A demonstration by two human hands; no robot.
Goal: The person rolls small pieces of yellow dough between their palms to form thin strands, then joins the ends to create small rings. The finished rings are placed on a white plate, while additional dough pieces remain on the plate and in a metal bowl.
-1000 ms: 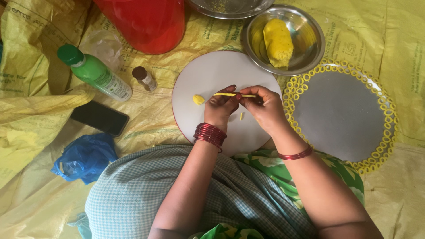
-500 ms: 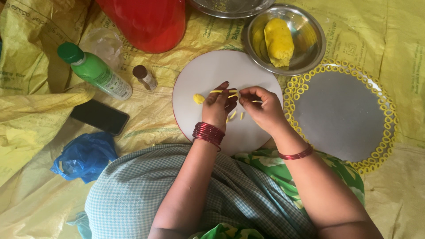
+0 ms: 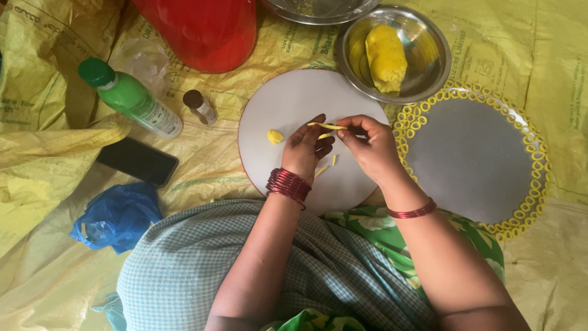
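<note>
Though pinched between both hands, thin yellow dough strip; pale, slender, level.

The steel bowl at 1 o'clock looks polished and shiny, holding a matt, doughy yellow lump. The round white board is smooth and matt. At 10 o'clock a glossy green plastic bottle lies on crinkled yellow woven-plastic sheeting.

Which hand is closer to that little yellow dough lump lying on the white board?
Left. The left hand lies on the white board beside the lump; the right hand is farther away, pinching the dough strip.
</note>
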